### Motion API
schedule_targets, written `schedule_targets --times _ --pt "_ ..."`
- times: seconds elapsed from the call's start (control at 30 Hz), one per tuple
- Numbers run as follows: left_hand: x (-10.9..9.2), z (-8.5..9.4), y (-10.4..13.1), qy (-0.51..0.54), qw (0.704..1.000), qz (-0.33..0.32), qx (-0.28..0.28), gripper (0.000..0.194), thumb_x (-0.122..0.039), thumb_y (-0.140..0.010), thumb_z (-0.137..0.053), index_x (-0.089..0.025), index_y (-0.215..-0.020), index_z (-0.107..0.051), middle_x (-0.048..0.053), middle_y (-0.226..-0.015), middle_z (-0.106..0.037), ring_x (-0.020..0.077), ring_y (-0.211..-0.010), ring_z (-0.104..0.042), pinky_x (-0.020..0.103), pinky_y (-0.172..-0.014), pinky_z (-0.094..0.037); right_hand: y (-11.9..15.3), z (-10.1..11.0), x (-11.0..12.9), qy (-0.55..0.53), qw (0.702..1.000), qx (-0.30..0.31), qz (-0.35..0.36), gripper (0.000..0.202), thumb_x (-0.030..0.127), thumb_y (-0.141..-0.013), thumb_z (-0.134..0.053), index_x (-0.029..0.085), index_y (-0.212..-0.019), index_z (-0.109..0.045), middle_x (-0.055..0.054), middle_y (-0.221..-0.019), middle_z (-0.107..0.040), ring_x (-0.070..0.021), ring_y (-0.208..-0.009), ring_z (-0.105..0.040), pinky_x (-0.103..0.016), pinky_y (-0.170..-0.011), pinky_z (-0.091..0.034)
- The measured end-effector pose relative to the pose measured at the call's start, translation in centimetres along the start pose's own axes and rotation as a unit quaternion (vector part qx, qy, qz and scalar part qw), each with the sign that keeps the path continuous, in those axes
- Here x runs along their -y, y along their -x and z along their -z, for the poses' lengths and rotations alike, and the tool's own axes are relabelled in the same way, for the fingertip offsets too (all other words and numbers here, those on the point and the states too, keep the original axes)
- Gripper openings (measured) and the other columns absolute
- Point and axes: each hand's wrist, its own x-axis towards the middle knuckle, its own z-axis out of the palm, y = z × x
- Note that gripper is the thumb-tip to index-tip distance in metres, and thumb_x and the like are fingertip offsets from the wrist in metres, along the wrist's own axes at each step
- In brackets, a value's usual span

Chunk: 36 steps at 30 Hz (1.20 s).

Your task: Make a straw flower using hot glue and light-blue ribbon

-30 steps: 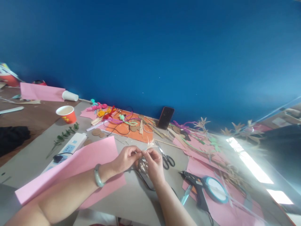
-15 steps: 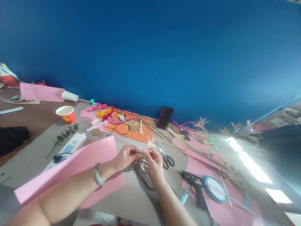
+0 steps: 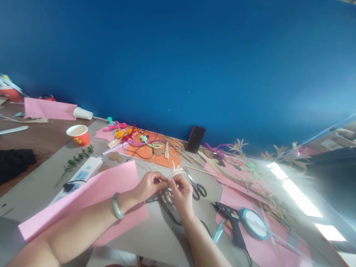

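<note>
My left hand [image 3: 153, 185] and my right hand [image 3: 181, 191] meet fingertip to fingertip over the table. Both pinch the base of a pale, dried-looking flower [image 3: 177, 170], whose thin pointed petals stick up above the right thumb and finger. Its lower part is hidden by my fingers. Beneath the hands lies a pale, shiny coiled strip [image 3: 168, 196], too blurred to name surely, beside a black cord [image 3: 172, 218]. Black-handled scissors [image 3: 199, 190] rest just right of my right hand. A sheet of pink paper [image 3: 122, 178] lies under my left forearm.
On the right are a glue gun [image 3: 230, 215], a roll of tape [image 3: 253, 223] and pink sheets. A phone [image 3: 195, 139] leans on the blue wall. Craft pieces cover orange paper [image 3: 150, 154]. At left are a power strip [image 3: 79, 177], a leafy sprig [image 3: 75, 162] and a paper cup [image 3: 78, 135].
The pale flower has turned slightly between my fingertips, and its petals show a little more fanned out. Both hands stay in nearly the same place.
</note>
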Motion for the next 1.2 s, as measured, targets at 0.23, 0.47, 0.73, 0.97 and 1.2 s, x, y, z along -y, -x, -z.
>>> schedule_targets --times 0.23,0.47,0.73,0.97,1.2 --pt "-0.6 0.3 -0.5 0.066 0.995 0.074 0.004 0.041 -0.05 -0.083 -0.055 -0.01 -0.082 -0.068 0.0 -0.051 -0.055 0.0095 -0.044 -0.049 0.02 -0.044 -0.034 -0.2 -0.1 0.4 -0.086 0.993 -0.004 -0.075 0.029 0.041 -0.076 -0.071 0.019 -0.063 -0.057 0.002 -0.059 -0.058 -0.0137 -0.056 -0.051 -0.026 -0.055 -0.04" --pt "-0.3 0.4 -0.4 0.096 0.99 0.089 0.059 0.036 -0.046 -0.075 -0.067 -0.011 -0.069 -0.065 0.0 -0.05 -0.055 0.0088 -0.045 -0.048 0.021 -0.048 -0.034 -0.1 -0.1 0.3 -0.128 0.985 0.037 -0.114 0.028 0.041 -0.077 -0.07 0.02 -0.064 -0.058 0.001 -0.056 -0.06 -0.0146 -0.054 -0.053 -0.027 -0.057 -0.042" --pt "-0.2 0.6 -0.2 0.031 0.997 0.013 0.064 0.036 -0.045 -0.077 -0.068 -0.012 -0.065 -0.06 -0.001 -0.054 -0.054 0.0082 -0.05 -0.046 0.021 -0.051 -0.036 0.0 0.2 0.6 0.039 0.998 0.005 0.038 0.023 0.031 -0.08 -0.067 0.02 -0.062 -0.057 0.002 -0.063 -0.055 -0.0137 -0.059 -0.048 -0.027 -0.06 -0.039" --pt "-0.2 0.4 -0.2 0.03 0.998 0.027 0.039 0.031 -0.039 -0.075 -0.068 -0.01 -0.087 -0.066 -0.001 -0.057 -0.058 0.0109 -0.051 -0.053 0.022 -0.052 -0.04 0.2 0.1 0.7 0.113 0.984 -0.027 0.133 0.02 0.023 -0.082 -0.065 0.021 -0.063 -0.058 0.002 -0.062 -0.053 -0.0141 -0.058 -0.048 -0.027 -0.059 -0.039" --pt "-1.3 1.6 -0.5 0.07 0.997 0.005 -0.017 0.032 -0.041 -0.082 -0.059 -0.013 -0.095 -0.065 -0.001 -0.057 -0.056 0.0105 -0.052 -0.052 0.021 -0.051 -0.039 0.3 0.2 0.1 0.176 0.961 0.006 0.213 0.015 0.02 -0.087 -0.059 0.02 -0.072 -0.061 -0.003 -0.073 -0.058 -0.0164 -0.068 -0.056 -0.028 -0.063 -0.044"
